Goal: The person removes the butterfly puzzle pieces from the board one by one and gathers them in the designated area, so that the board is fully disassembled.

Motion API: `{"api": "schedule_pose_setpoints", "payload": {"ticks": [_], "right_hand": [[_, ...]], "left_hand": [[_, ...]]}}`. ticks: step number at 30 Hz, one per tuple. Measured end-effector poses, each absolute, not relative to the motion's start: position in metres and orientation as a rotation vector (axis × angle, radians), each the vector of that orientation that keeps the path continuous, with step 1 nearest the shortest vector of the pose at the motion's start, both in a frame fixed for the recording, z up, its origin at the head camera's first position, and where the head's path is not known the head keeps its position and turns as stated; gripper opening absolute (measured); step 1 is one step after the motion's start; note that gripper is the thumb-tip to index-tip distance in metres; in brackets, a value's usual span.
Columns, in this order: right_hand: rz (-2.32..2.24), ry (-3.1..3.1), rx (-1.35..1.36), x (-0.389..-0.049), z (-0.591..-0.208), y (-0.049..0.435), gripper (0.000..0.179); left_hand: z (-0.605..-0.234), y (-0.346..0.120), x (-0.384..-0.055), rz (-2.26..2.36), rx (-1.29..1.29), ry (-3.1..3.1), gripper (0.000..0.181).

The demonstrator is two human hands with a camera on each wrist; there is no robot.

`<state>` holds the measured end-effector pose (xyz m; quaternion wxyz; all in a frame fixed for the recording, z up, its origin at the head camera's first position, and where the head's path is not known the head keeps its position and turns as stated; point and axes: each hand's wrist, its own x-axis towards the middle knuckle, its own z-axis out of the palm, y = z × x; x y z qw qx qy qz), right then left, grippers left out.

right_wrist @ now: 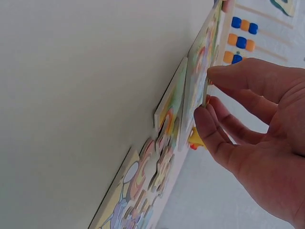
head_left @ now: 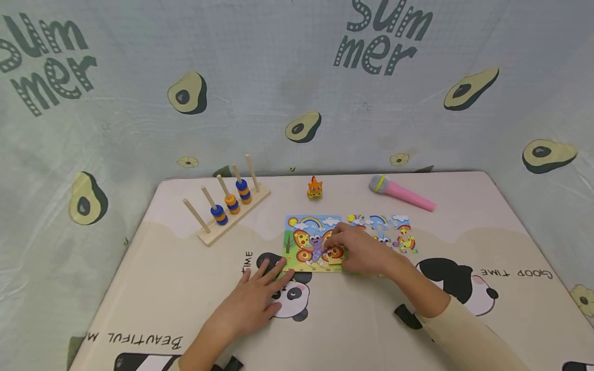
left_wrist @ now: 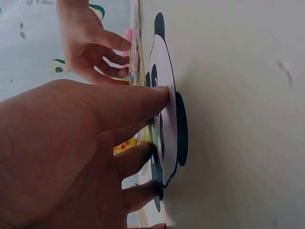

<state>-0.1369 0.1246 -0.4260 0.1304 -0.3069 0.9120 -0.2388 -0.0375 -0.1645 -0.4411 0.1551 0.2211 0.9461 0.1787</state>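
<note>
A butterfly picture puzzle board (head_left: 312, 222) lies near the table's middle, showing a sun, a rainbow and an orange-winged butterfly. My right hand (head_left: 364, 250) is over the board's right side. In the right wrist view, a thin puzzle piece (right_wrist: 206, 90) is pinched on edge between thumb and fingertips; its printed face is hidden. Spread flat, my left hand (head_left: 255, 299) rests on the table, fingertips right at the board's lower left corner. Loose puzzle pieces (head_left: 379, 221) lie to the board's right, some behind my right hand.
A wooden peg stand (head_left: 234, 216) with blue and orange rings stands back left. Behind the board sits a small orange toy figure (head_left: 314, 188). A pink toy microphone (head_left: 403, 193) lies back right. The tablecloth (head_left: 352, 330) has printed pandas and a dog.
</note>
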Motion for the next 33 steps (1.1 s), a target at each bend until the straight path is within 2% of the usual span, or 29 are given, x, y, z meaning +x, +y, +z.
{"api": "schedule_pose_setpoints", "payload": {"ticks": [33], "right_hand": [[-0.681, 2.687, -0.894, -0.133, -0.423, 0.158, 0.046]], "left_hand": [[-0.443, -0.165, -0.038, 0.512, 0.655, 2.718, 0.063]]}}
